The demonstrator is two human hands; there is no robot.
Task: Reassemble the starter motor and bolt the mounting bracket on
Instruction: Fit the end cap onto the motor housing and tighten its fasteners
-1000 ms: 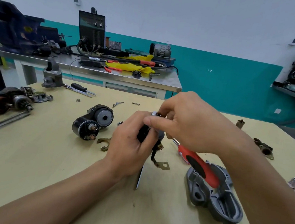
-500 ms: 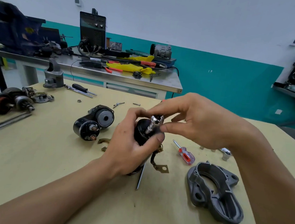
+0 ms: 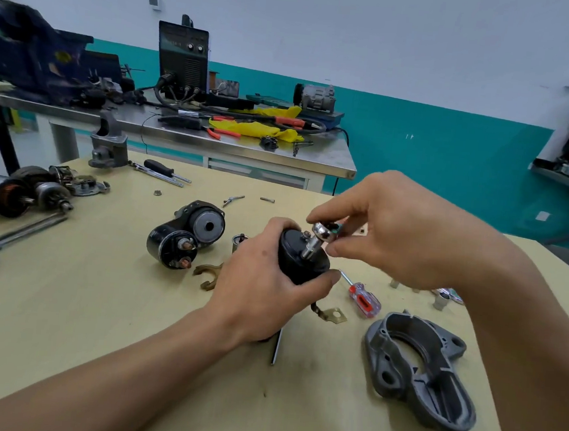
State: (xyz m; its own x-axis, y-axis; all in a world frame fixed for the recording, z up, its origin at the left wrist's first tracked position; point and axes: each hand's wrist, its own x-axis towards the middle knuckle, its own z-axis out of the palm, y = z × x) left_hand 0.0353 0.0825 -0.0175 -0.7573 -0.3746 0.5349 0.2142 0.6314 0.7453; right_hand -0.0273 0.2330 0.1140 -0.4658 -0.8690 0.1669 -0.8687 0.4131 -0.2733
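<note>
My left hand (image 3: 263, 289) grips a black cylindrical starter motor body (image 3: 298, 259) upright over the yellow table (image 3: 95, 319). A brass terminal tab (image 3: 334, 315) hangs from its underside. My right hand (image 3: 395, 235) pinches the head of a small chrome socket driver (image 3: 318, 240), whose socket sits on a bolt on the body's top face. The grey cast mounting bracket (image 3: 420, 375) lies to the right on the table.
A black solenoid assembly (image 3: 185, 234) and a brass fork (image 3: 209, 274) lie left of my hands. An armature (image 3: 30, 193) and housing parts sit far left. A red-handled screwdriver (image 3: 363, 298) and loose sockets (image 3: 440, 300) lie right. A steel bench (image 3: 214, 140) with tools stands behind.
My right hand has lifted off the motor top, exposing the chrome socket driver, and now turns its head with the fingertips. The view has shifted slightly; the red screwdriver lies uncovered.
</note>
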